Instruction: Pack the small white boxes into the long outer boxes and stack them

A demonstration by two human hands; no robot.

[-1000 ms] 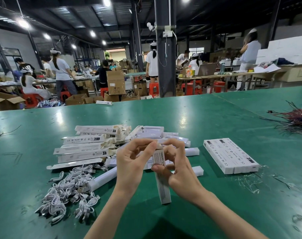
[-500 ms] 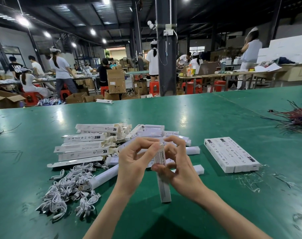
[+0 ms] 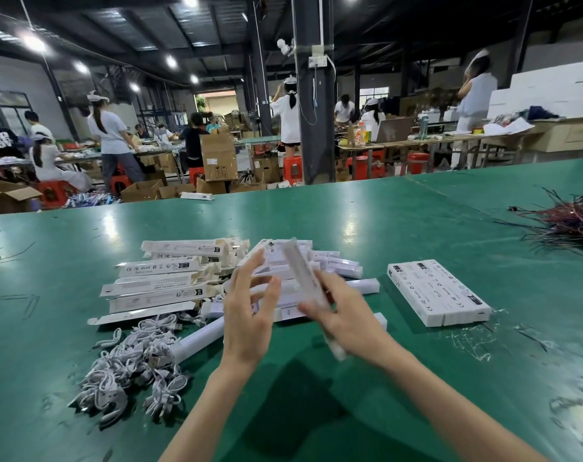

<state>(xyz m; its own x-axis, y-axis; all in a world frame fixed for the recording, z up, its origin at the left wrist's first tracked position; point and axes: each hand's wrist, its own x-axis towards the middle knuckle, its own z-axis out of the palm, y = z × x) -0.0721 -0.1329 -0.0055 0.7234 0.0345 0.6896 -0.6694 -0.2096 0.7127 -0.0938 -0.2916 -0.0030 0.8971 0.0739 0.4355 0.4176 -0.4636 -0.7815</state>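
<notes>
- Head view — right hand (image 3: 350, 323) alone grips the blurred long box (image 3: 300, 271); left hand (image 3: 250, 315) fingers spread, off it — may slip.
- Swing could scatter small white boxes (image 3: 356, 285) behind.

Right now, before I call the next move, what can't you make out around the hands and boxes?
The long box in the right hand: motion-blurred in the head view; print unreadable, end flaps impossible to judge.
The loose white boxes behind the hands: partly hidden by the left hand and right hand; count unclear.
The wire bundle: cut off by the right edge.
The finished stack: label print too small to read.
</notes>
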